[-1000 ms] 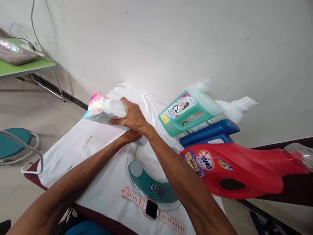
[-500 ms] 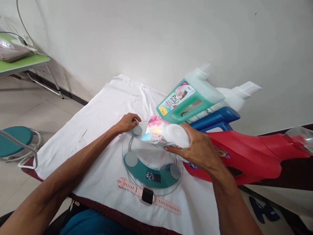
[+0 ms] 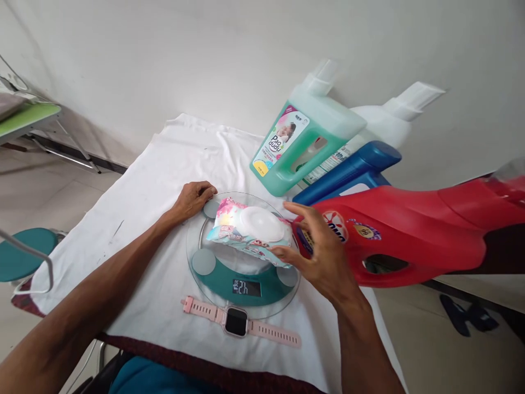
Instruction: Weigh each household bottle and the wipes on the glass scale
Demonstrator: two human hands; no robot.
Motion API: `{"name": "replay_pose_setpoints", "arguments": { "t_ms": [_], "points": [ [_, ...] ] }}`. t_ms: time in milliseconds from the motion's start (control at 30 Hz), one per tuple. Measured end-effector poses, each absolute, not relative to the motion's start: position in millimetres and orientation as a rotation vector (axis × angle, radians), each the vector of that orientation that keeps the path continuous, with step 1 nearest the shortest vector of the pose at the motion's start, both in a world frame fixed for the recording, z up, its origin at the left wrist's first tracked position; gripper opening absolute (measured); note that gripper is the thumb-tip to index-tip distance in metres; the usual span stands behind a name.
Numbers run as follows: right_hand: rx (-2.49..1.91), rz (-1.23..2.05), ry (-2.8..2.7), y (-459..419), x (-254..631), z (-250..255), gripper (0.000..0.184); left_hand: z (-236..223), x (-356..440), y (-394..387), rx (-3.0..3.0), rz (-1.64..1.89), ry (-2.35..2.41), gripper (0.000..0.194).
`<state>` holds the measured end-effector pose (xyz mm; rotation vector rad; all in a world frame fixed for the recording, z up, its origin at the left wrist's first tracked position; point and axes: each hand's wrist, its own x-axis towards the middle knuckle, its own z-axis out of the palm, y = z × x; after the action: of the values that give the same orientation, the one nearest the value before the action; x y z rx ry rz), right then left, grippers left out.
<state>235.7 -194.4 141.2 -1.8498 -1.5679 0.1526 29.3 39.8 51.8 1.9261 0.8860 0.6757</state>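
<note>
Packet (image 3: 246, 241) has pink-and-blue print and a white lid (image 3: 262, 222).

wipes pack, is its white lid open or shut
Shut: the white lid lies flat on the wipes pack, with no raised flap or gap showing.

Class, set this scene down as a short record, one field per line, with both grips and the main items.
Left grip: curled, at far-left rim of scale
Right grip: open around right end of pack
Pack: over scale, white lid up
Watch: on cloth, near side of scale
Right of scale: green bottle, white bottle, blue bottle, red bottle
</note>
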Motion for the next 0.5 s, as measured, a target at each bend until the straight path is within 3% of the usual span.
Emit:
{"name": "replay_pose_setpoints", "arguments": {
  "t_ms": [67, 100, 233, 500],
  "points": [
    [-1.694, -0.088, -1.343, -215, 237, 126, 0.039, 50, 31, 41, 1.900, 0.683, 0.892, 0.037],
    [-1.627, -0.208, -1.199, -225, 236, 116, 0.039, 49, 31, 41, 1.888, 0.685, 0.895, 0.037],
    [-1.590, -0.415, -0.747, -249, 229, 79, 0.058, 51, 33, 42, 1.876, 0.681, 0.924, 0.037],
    [-1.789, -0.415, -0.792, -258, 232, 74, 0.059, 55, 34, 39, 1.897, 0.692, 0.942, 0.037]
  ]
}}
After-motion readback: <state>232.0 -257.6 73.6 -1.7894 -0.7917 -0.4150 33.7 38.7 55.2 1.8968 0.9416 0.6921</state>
